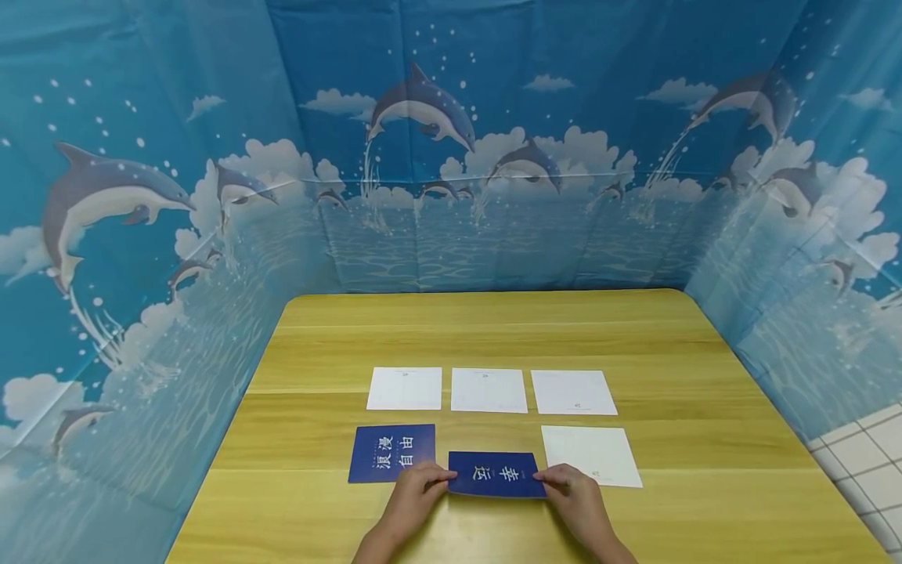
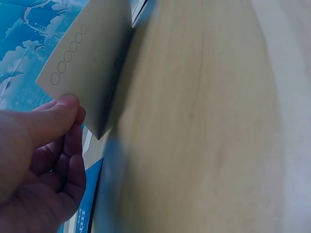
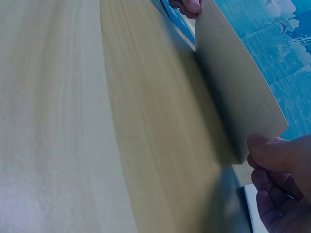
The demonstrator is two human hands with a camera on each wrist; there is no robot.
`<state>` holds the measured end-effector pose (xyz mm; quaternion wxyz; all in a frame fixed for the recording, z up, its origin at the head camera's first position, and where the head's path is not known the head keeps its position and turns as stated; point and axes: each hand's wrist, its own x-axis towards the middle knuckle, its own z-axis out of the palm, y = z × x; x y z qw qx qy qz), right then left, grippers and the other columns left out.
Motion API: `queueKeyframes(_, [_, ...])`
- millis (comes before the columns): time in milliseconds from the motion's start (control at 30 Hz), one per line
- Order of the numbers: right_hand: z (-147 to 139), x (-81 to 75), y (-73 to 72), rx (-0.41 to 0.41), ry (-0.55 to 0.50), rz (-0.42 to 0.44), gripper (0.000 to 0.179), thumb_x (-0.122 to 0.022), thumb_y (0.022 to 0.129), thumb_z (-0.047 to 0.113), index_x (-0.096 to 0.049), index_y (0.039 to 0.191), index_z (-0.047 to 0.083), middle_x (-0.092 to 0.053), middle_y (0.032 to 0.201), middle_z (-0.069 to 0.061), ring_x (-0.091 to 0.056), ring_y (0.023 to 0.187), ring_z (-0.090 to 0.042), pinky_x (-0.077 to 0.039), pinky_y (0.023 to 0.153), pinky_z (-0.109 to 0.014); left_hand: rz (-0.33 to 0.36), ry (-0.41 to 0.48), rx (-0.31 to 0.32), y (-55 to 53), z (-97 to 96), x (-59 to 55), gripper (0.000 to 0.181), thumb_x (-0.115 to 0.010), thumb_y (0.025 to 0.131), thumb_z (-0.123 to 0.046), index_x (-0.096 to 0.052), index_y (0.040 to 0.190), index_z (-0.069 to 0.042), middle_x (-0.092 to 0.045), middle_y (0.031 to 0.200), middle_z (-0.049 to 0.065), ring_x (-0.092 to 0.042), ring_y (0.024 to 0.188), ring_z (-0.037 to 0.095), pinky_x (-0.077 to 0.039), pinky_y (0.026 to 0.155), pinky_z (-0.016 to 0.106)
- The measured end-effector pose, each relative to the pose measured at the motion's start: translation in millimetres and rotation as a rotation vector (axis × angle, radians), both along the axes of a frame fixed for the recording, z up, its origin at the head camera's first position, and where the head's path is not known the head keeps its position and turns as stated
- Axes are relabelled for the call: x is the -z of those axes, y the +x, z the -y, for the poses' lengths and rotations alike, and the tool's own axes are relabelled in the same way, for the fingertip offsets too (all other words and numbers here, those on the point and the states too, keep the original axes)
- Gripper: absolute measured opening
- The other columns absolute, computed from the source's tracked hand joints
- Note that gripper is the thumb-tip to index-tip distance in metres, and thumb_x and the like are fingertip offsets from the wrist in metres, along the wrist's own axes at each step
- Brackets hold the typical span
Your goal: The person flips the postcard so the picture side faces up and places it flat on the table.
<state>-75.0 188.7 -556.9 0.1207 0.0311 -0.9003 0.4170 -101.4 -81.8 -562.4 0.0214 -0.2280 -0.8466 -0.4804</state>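
Observation:
A dark blue postcard with two large pale Chinese characters is tilted up off the table at the near middle. Its left edge is pinched between thumb and fingers of my left hand. My right hand pinches the opposite edge the same way. In the left wrist view the pale back of the postcard shows a row of small printed circles. The right wrist view also shows this back, with a printed stamp box near my right thumb. The lower long edge sits at or close to the tabletop.
Another blue postcard with white characters lies left of the held one. A cream card lies to the right. Behind are three white cards in a row: left, middle, right. All lie on the wooden table, before a dolphin-print curtain.

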Motion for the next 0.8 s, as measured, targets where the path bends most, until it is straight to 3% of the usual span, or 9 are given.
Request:
queueKeyframes(433, [1.4, 2.2, -1.6, -0.004, 0.023, 0.016, 0.025, -0.072, 0.068, -0.013, -0.073, 0.078, 0.009, -0.065, 0.08, 0.004, -0.06, 0.078, -0.015, -0.05, 0.071, -0.028, 0.026, -0.044, 0.011, -3.5, 0.0, 4.7, 0.016, -0.065, 0.081, 0.0, -0.072, 0.096, -0.001, -0.065, 0.088, -0.002, -0.059, 0.085, 0.011, -0.048, 0.075, 0.024])
queueKeyframes(800, [1.7, 5.2, -5.0, -0.013, 0.082, -0.084, 0.026, -0.072, 0.065, -0.015, -0.073, 0.077, 0.008, -0.065, 0.078, 0.004, -0.061, 0.075, -0.015, -0.051, 0.069, -0.028, -0.039, -0.07, 0.0, -4.2, -3.7, 5.3, 0.018, -0.063, 0.082, 0.004, -0.071, 0.097, 0.0, -0.064, 0.087, -0.001, -0.059, 0.083, 0.016, -0.048, 0.075, 0.026])
